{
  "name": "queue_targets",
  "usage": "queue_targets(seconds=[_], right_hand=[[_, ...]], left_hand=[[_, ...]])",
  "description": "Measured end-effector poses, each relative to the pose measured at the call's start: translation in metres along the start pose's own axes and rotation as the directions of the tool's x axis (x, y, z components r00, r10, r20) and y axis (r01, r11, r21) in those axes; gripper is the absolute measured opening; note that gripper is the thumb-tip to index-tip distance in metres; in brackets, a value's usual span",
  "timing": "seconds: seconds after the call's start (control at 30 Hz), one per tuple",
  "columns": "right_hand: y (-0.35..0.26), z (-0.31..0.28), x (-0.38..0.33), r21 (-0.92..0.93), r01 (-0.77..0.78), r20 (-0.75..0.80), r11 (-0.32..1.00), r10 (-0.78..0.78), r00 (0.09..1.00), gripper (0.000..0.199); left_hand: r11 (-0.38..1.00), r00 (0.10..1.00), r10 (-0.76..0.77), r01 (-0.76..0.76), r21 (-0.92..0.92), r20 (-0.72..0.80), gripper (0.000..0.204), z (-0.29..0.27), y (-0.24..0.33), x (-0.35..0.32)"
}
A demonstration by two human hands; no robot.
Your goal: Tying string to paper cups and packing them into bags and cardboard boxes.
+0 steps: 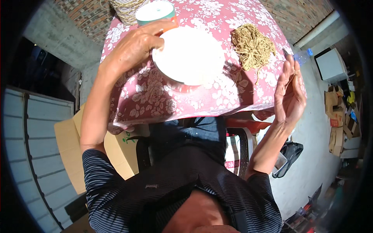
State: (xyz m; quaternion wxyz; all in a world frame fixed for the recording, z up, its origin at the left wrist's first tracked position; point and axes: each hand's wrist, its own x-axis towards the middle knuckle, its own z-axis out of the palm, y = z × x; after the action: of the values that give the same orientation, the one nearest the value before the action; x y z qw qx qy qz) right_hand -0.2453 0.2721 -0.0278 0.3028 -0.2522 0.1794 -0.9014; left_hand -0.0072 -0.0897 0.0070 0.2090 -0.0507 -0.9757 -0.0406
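A white round thing (pixel 190 56), washed out by bright light, is over the near part of the table; I cannot tell if it is a lid or a tub. My left hand (pixel 138 42) grips it by its left edge, the thumb on the rim and a finger stretched along the far side. Just beyond that hand stands a round tub (pixel 155 11) with a white top and a green rim. At the table's right edge my right hand (pixel 289 91) is raised, its fingers stretched out and slightly cupped. Nearest to it lies a tangled heap of tan cord (pixel 252 46).
A pink flowered cloth (pixel 202 105) covers the table. A woven basket (pixel 128 9) stands at the far left. Cardboard (pixel 70 147) leans at my left side. On the right are a clear bottle with a blue cap (pixel 303 57), a black bag (pixel 289 159) and several boxes (pixel 336 108).
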Motion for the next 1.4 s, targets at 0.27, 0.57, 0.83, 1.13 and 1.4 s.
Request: queue_targets(seconds=[0.27,0.57,0.83,1.13,1.4], right_hand=[[0.063,0.05,-0.013,-0.085,-0.119,0.064,0.989,0.125,0.99,0.063],[0.092,0.052,-0.015,-0.165,-0.112,0.21,0.98,0.145,0.967,0.072],[0.122,0.057,-0.024,-0.272,-0.117,0.191,0.955,0.172,0.966,0.103],[0.115,0.054,-0.015,-0.677,0.177,0.342,0.714,0.093,0.935,0.101],[0.033,0.042,0.02,-0.995,-0.097,-0.099,-0.038,0.057,0.993,0.033]], left_hand=[[0.983,0.905,-0.165,0.117,-0.143,-0.392,0.023,0.034,0.135,0.011],[0.988,0.962,-0.115,0.085,-0.131,-0.247,0.011,0.047,0.109,0.009],[0.892,0.877,-0.282,0.09,-0.443,-0.389,0.026,0.049,0.156,0.018],[0.575,0.872,-0.49,0.313,-0.756,-0.012,0.012,0.052,0.148,0.033],[0.7,0.959,-0.268,0.128,-0.703,-0.093,0.004,0.061,0.127,0.031]])
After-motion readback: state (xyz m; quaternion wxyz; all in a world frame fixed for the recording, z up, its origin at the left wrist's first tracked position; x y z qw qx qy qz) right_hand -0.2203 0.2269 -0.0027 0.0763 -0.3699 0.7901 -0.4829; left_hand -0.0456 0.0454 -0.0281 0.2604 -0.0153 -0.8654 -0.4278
